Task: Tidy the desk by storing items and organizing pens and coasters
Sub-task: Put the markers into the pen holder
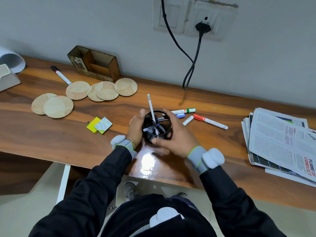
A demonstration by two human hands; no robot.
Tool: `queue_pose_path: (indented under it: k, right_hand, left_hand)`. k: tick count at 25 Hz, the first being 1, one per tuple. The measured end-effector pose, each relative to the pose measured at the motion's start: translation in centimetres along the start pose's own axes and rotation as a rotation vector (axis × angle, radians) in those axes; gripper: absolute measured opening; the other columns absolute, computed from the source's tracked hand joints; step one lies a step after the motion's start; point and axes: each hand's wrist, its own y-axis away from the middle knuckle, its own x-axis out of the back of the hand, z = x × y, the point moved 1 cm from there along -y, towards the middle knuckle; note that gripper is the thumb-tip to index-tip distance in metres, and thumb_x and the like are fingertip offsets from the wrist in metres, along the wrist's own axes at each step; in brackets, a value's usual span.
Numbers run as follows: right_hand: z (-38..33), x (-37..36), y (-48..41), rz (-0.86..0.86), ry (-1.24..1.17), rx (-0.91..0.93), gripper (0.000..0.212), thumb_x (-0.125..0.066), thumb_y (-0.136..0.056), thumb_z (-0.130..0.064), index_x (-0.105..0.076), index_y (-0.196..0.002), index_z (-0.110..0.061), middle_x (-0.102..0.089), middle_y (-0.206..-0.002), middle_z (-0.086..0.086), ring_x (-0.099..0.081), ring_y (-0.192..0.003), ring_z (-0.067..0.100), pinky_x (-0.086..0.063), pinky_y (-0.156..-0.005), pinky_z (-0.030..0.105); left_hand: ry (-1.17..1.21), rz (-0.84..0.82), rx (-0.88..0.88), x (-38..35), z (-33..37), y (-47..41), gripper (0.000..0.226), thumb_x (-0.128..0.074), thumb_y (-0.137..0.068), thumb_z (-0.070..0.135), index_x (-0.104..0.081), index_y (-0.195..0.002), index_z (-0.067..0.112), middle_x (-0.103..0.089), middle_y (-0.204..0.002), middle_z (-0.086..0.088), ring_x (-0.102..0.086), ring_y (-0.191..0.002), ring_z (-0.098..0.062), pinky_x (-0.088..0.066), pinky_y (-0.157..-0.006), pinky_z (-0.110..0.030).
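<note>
A black mesh pen cup (pixel 163 132) stands on the wooden desk (pixel 68 134) near its front edge, holding a white pencil (pixel 150 104) and a few pens. My left hand (pixel 136 130) wraps its left side and my right hand (pixel 172 135) wraps its right side. Loose markers lie just right of the cup: a green-capped one (pixel 184 111), a red-capped one (pixel 211 121), a small white one (pixel 187 120) and a blue one (pixel 180 115). Another black-capped marker (pixel 60 75) lies far left. Several round wooden coasters (pixel 77 90) are spread at the back left.
A wooden desk organizer (pixel 102 63) stands against the wall behind the coasters. Yellow sticky notes (pixel 99 125) lie left of the cup. A stack of newspapers (pixel 282 139) fills the right end. Black cables (pixel 188 65) hang from a wall socket. A grey stand (pixel 7 77) sits far left.
</note>
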Motion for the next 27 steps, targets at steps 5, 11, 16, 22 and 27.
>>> queue_pose_path:
  k: [5,11,16,22,27]
  right_hand:
    - [-0.4,-0.3,-0.5,0.057,0.132,0.093,0.097,-0.077,-0.061,-0.056,-0.021,-0.139,-0.043,-0.056,-0.133,-0.009,-0.061,-0.111,0.023,-0.051,-0.082,0.034]
    - [-0.8,-0.3,1.9,0.015,0.179,0.262,0.088,-0.068,-0.059,-0.065,-0.026,-0.133,-0.041,-0.057,-0.122,-0.012,-0.062,-0.101,0.022,-0.046,-0.069,0.033]
    - [-2.3,-2.0,4.0,-0.091,0.178,0.413,0.088,-0.067,-0.060,-0.067,-0.026,-0.132,-0.039,-0.055,-0.126,-0.011,-0.062,-0.104,0.023,-0.046,-0.070,0.033]
    - [-6.5,-7.8,7.6,-0.262,0.134,0.603,0.090,-0.065,-0.059,-0.066,-0.030,-0.135,-0.032,-0.054,-0.122,-0.006,-0.057,-0.107,0.022,-0.049,-0.077,0.036]
    - [-11.0,-14.2,11.3,-0.352,0.204,0.702,0.091,-0.060,-0.063,-0.065,-0.024,-0.139,-0.031,-0.054,-0.128,-0.003,-0.063,-0.102,0.028,-0.044,-0.069,0.034]
  left_hand:
    - [0.051,0.209,0.029,-0.7,-0.6,2.3,0.057,-0.033,-0.091,0.069,-0.079,-0.084,0.037,-0.077,-0.090,0.004,-0.072,-0.091,-0.010,-0.054,-0.083,-0.023]
    - [0.180,0.353,0.170,-1.4,-1.2,8.3,0.066,-0.045,-0.092,0.062,-0.063,-0.127,0.008,-0.063,-0.128,-0.016,-0.056,-0.125,-0.032,-0.039,-0.111,-0.048]
    - [0.171,0.540,-0.010,-0.8,-3.1,15.9,0.042,-0.035,-0.092,-0.009,-0.054,-0.130,-0.003,-0.074,-0.099,0.014,-0.066,-0.094,0.005,-0.049,-0.077,-0.010]
    - [0.083,0.560,-0.131,1.4,-2.4,24.3,0.077,-0.042,-0.069,-0.011,-0.029,-0.144,-0.008,-0.055,-0.127,-0.012,-0.059,-0.110,-0.006,-0.048,-0.091,-0.022]
    - [0.151,0.709,-0.159,5.7,-3.6,30.9,0.080,-0.049,-0.067,-0.002,-0.031,-0.145,-0.001,-0.057,-0.122,-0.014,-0.060,-0.106,-0.012,-0.050,-0.085,-0.023]
